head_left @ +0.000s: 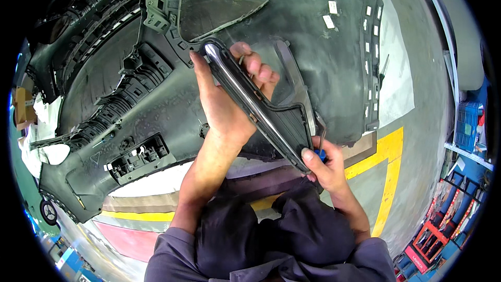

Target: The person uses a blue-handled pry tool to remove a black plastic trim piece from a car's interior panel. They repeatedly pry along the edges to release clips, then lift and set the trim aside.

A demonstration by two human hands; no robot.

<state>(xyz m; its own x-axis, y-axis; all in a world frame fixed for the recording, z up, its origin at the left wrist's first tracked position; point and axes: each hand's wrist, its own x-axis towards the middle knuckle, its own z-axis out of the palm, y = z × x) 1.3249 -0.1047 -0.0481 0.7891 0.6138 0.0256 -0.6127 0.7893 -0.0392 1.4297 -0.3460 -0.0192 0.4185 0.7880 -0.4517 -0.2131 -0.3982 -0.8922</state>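
Observation:
A long black plastic trim piece with a shiny chrome strip point(245, 99) slants across the middle, tilted down to the right. My left hand point(227, 109) wraps round its upper part, thumb along one side and fingertips curled over the other. At its lower, wider end my right hand point(326, 164) pinches the corner between thumb and fingers. A small blue thing point(320, 154) shows among the right fingers, with a thin bent metal piece just above; whether they are one tool I cannot tell. Beneath the trim lies a big black car bumper cover point(334, 68), its inner side facing up.
A square bracketed recess point(140, 157) sits in the bumper's near left part. Another dark slotted part point(156, 0) lies at the far left. Yellow lines point(391, 177) mark the floor at right. A blue crate point(468, 125) and a red rack point(430, 243) stand at the right edge.

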